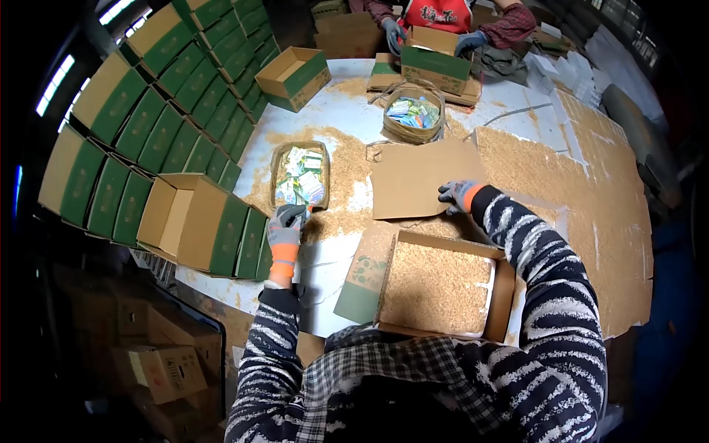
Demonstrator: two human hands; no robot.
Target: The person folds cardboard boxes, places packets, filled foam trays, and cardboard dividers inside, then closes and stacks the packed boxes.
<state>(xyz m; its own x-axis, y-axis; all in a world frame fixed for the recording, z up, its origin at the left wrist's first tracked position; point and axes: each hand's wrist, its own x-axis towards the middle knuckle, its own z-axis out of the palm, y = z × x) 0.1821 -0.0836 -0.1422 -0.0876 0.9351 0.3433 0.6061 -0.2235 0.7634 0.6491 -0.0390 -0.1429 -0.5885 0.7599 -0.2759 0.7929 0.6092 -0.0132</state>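
Observation:
My left hand [286, 230], in a grey and orange glove, is at the near end of a small basket [276, 177] of green and white packets [303, 173]. Its fingers are bent, and what they hold, if anything, is too small to tell. My right hand [461, 195] is at the right part of a flat cardboard sheet [413, 177], its fingers curled at the sheet's lower right. Directly before me an open box [504, 295] holds wood shavings [436, 288], with its printed flap [365, 269] folded out to the left.
Green and brown boxes [111, 192] are stacked along the left. An open box [295, 77] and a round basket of packets [413, 133] stand farther back. Across the table [343, 70], a co-worker's gloved hands [470, 43] touch another box [436, 66]. Shavings cover the right side.

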